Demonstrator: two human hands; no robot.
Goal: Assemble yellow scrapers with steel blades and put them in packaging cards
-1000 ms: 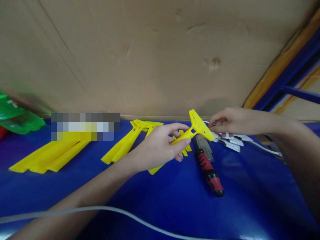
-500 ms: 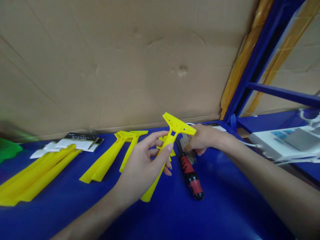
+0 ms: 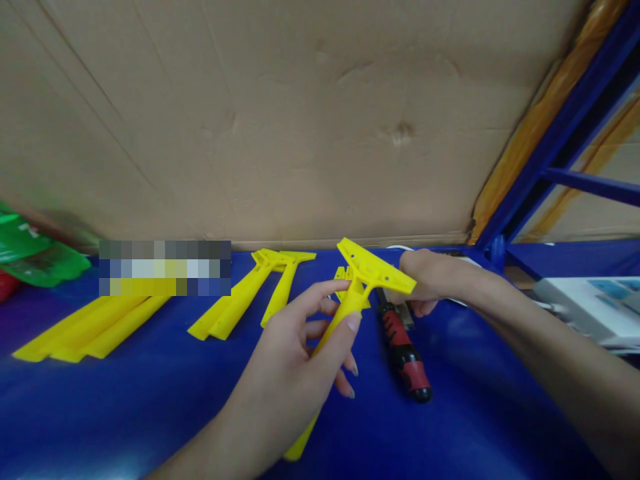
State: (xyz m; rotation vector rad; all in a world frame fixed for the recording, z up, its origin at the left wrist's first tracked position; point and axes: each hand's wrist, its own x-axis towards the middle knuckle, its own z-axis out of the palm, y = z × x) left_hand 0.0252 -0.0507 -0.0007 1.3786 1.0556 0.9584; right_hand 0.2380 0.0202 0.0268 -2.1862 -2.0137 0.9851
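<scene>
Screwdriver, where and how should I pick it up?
Probably by its red-and-black handle, hand coming from above on the near side: that thick end lies uncovered and points toward you, while the thin shaft runs away behind the scraper.

Yellow scraper held up by its handle, flat grey pieces beneath the other hand.
The scraper [image 3: 373, 270] is made in one bright yellow colour, with a wide, T-shaped head pierced by small round holes and a window cut in its neck. It is gripped by the left hand [image 3: 295, 350] above the blue worktop [image 3: 475, 413], its handle slanted down toward the near left, its head sloped down to the right. The grey pieces [image 3: 404, 313] are mostly covered by the right hand [image 3: 427, 273]; whether they are touched cannot be told.
</scene>
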